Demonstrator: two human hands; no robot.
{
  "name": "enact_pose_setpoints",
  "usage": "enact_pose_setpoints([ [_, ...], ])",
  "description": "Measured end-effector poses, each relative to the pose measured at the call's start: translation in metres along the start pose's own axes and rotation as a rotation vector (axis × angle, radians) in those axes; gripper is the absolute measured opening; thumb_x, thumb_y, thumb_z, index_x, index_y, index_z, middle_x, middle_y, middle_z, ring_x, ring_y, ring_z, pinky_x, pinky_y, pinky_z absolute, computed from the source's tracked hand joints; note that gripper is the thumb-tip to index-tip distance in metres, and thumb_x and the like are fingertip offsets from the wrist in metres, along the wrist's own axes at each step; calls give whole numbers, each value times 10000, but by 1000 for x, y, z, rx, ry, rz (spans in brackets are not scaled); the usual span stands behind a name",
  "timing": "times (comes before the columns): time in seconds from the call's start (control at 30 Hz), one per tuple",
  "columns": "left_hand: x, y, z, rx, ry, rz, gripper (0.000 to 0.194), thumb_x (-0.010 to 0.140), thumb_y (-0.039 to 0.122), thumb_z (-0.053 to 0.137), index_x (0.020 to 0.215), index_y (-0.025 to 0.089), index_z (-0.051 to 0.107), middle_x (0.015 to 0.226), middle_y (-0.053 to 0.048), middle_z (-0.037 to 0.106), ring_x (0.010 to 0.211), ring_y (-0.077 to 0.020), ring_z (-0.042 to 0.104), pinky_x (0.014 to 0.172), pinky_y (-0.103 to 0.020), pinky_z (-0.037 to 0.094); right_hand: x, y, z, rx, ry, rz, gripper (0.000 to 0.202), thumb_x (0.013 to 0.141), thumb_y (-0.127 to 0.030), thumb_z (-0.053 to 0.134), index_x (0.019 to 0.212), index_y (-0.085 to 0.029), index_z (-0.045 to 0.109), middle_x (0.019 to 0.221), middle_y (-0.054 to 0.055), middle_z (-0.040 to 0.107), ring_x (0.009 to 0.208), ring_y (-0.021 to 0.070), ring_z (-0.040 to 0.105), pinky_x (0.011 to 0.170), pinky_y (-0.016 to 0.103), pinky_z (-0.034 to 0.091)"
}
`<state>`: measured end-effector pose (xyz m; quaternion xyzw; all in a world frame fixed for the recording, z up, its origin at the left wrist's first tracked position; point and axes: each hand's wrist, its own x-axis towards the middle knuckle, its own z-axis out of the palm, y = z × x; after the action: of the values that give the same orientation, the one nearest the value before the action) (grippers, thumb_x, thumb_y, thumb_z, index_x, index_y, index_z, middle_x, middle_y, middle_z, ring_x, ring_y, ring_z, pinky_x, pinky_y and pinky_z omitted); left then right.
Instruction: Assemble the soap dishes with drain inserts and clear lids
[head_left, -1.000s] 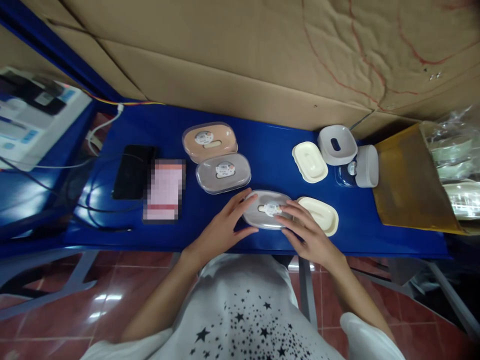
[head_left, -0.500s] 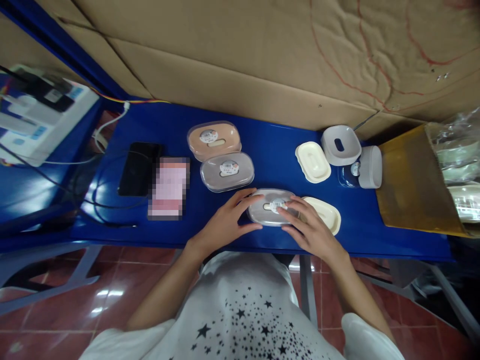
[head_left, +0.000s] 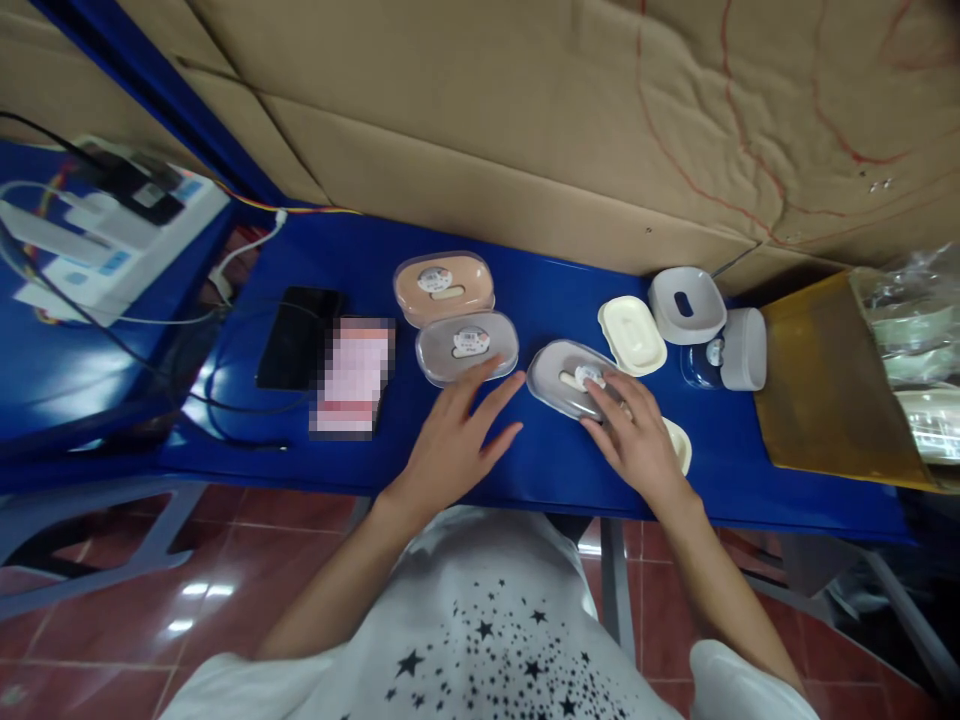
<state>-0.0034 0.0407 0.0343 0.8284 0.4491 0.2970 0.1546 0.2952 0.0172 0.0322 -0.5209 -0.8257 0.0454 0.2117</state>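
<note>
A grey oval box [head_left: 553,378] with a clear lid and a round label lies tilted on the blue table. My right hand [head_left: 637,425] grips its right end, fingers over the lid and thumb at the near side. To the left, my left hand [head_left: 461,440] is spread and apart from that box, its fingertips by a second grey lidded box [head_left: 439,352]. Behind that one sits a peach lidded box [head_left: 476,275]. One cream oval tray [head_left: 681,446] is partly hidden by my right hand; another cream tray [head_left: 636,335] lies farther back.
At the back right are a light grey container with a slot [head_left: 709,300], an upright grey container [head_left: 746,350] and a clear cover [head_left: 697,368]. A cardboard box [head_left: 832,380] holds wrapped items. Two phones, one a black phone [head_left: 289,340], and cables lie left; a power strip [head_left: 97,265] is beyond.
My left hand has let go of the grey box and drawn away to its left. The box has shifted away from the table's front edge and turned, with my right hand still on it.
</note>
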Motion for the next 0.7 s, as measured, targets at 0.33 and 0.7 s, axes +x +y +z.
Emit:
enact_pose_setpoints([
  [0.33, -11, -10, -17, 157, 195, -108, 497, 1056, 257, 680, 1531, 279, 538, 1546, -165, 577, 1407, -361, 614, 1135, -548, 555, 71, 35, 5, 41, -96, 56, 591, 958, -484, 770, 1453, -230, 569, 1399, 179, 539, 1331, 399, 617, 1090, 585, 570],
  [0.7, -12, -25, -9, 217, 116, -157, 450, 1064, 296, 660, 1508, 248, 604, 1596, -206, 543, 1470, -436, 558, 1151, -653, 529, 83, 36, -33, 12, -63, 31, 560, 1146, -491, 493, 1646, -241, 474, 1641, 140, 585, 1545, 352, 523, 1255, 584, 421],
])
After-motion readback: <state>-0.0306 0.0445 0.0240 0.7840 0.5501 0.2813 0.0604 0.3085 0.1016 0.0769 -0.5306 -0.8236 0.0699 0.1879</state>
